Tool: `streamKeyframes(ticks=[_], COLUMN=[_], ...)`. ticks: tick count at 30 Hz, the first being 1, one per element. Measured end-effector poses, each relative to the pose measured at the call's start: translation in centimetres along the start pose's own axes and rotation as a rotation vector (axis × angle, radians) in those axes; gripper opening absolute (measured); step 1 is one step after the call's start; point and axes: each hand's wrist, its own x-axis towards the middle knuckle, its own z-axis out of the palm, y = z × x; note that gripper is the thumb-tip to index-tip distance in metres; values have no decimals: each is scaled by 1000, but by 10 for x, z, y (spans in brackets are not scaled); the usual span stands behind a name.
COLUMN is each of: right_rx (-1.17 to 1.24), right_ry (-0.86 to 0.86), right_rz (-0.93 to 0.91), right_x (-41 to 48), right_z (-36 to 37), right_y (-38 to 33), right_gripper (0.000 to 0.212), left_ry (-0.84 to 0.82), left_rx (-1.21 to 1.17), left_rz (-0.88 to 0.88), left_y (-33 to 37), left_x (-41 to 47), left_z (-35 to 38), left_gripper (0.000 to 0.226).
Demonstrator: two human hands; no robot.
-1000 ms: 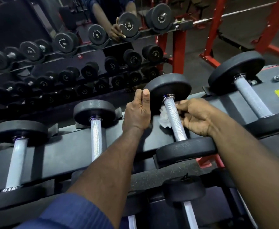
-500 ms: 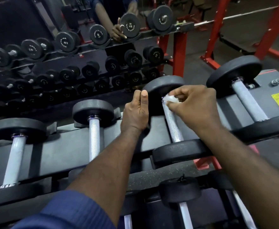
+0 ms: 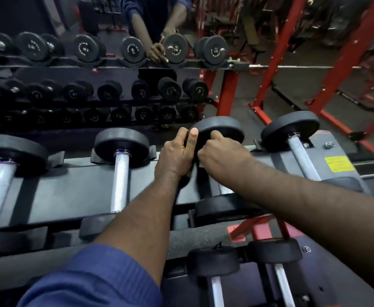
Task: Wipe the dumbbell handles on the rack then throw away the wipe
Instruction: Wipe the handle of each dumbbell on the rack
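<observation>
Centre frame: left hand (image 3: 177, 156) grip clamped on dumbbell head (image 3: 223, 127) — right hand (image 3: 221, 156) grip curled round handle (image 3: 226, 189), mostly hidden.

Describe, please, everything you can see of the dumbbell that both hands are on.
The dumbbell lies across the grey rack, third from the left, with two matte black heads that look rubbery and a pale, metallic handle. Most of the handle is hidden; only a short stretch shows above the near head. The left hand holds the far head's rim, thumb up against it. The right hand has its grip curled over the handle's far end.
</observation>
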Motion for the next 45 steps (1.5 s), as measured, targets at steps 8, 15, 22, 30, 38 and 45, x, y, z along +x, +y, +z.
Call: streamKeyframes(ticks=[8, 15, 22, 30, 38, 45], right_rx=[938, 2307, 2467, 1883, 793, 721], right_ry=[266, -264, -293, 99, 273, -211], right_rz=[676, 819, 806, 742, 124, 38], right_x=[-31, -16, -12, -38, -36, -65], right_z=[48, 71, 70, 59, 37, 8], right_y=[57, 53, 46, 49, 51, 53], right_gripper=[32, 34, 40, 32, 23, 13], left_ry=[25, 37, 38, 49, 38, 35], left_rx=[59, 69, 67, 73, 69, 74], left_rz=[15, 38, 39, 49, 43, 34], left_y=[3, -2, -3, -3, -1, 1], left_x=[-2, -1, 1, 0, 0, -3], left_z=[1, 4, 5, 4, 3, 1], left_gripper=[61, 59, 57, 64, 65, 56])
